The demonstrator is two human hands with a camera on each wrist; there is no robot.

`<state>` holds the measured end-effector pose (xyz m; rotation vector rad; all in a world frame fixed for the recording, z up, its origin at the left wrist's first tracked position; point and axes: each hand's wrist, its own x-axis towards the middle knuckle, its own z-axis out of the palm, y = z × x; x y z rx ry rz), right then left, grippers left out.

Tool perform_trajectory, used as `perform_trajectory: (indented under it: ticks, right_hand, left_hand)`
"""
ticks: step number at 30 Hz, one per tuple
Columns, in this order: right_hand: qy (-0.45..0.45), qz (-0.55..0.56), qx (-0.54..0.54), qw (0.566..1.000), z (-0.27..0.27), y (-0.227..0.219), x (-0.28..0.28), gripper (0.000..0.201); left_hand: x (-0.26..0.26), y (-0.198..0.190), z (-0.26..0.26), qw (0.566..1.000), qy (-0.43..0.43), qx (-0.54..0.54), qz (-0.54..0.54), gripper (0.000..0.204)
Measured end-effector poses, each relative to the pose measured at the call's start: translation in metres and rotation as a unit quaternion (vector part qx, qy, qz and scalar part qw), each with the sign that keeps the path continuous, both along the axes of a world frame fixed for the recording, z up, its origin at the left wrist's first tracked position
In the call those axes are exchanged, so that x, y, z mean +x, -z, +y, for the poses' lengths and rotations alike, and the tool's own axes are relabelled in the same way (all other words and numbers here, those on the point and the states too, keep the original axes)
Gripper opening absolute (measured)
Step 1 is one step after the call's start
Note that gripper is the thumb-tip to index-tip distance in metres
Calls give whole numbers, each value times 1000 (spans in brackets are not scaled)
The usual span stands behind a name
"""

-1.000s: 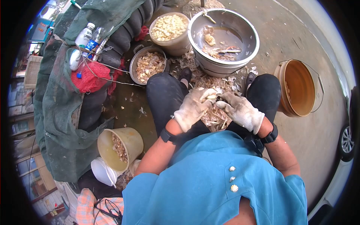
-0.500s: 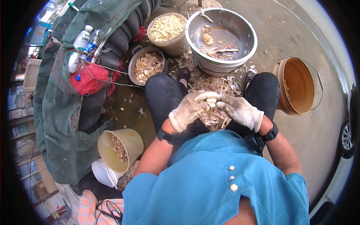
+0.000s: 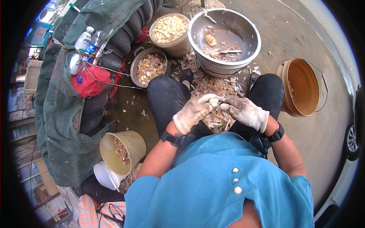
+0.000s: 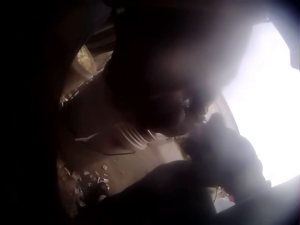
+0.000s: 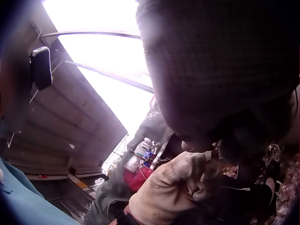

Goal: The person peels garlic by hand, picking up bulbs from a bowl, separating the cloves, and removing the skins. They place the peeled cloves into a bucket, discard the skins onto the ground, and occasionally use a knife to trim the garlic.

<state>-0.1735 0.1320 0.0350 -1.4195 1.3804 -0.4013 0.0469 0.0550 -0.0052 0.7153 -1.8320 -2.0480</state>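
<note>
In the head view, my gloved left hand (image 3: pixel 194 112) grips a pale garlic clove (image 3: pixel 213 102) between curled fingers and thumb, above the lap. The gloved right hand (image 3: pixel 246 113) meets it from the other side, thumb and fingers pinching at the clove's end. Whether a small tool sits in the right fingers, I cannot tell. Beneath both hands lies a heap of garlic skins (image 3: pixel 218 85) on the ground between the feet. In the right wrist view the left glove (image 5: pixel 171 187) shows, and the clove is hidden. The left wrist view is mostly dark.
Ahead stand a metal basin (image 3: pixel 256 53) with murky water and scraps, a bucket of peeled cloves (image 3: pixel 182 47), and a pot of unpeeled cloves (image 3: pixel 135 72). An orange-brown bucket (image 3: pixel 304 91) lies tipped at right; a cream bucket (image 3: pixel 133 142) leans at left. Green netting (image 3: pixel 57 129) borders the left.
The left hand's fingers have shifted around the clove, and the hands have moved slightly together and apart at the fingertips. The containers stay in place; the view tilted slightly.
</note>
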Motion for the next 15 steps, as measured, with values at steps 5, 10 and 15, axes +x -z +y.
perform_trajectory:
  ticks: [5, 10, 15]
  right_hand:
    - [-7, 54, 32, 998, 0, 3, 2, 39]
    - [-31, 24, 42, 998, 3, 13, 0, 39]
    - [-56, -54, 57, 995, 3, 10, -6, 43]
  left_hand:
    - [-4, 17, -4, 923, 25, -381, 51, 17]
    - [0, 15, -10, 862, 92, -495, 59, 3]
    - [3, -5, -10, 994, 77, -64, 43, 26]
